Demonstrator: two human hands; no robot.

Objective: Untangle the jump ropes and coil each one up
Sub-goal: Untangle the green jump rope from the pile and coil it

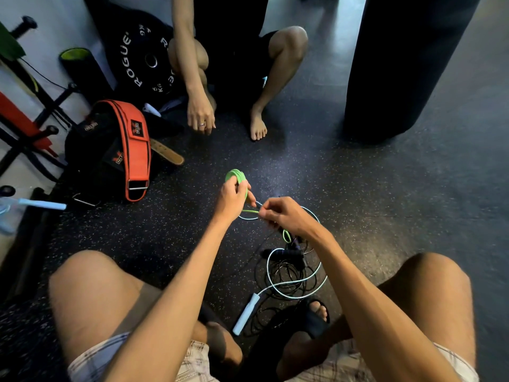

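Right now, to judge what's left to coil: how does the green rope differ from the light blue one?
The green rope is wound into a tight coil in the left hand, its free strand pinched by the right hand; the light blue rope lies in loose loops on the floor. The light blue rope overlaps the black rope; the green coil is held clear. Both are thin cords.

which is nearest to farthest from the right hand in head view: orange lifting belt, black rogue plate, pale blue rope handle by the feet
1. pale blue plastic rope handle, below right hand
2. orange fabric lifting belt, left
3. black round weight plate, far left
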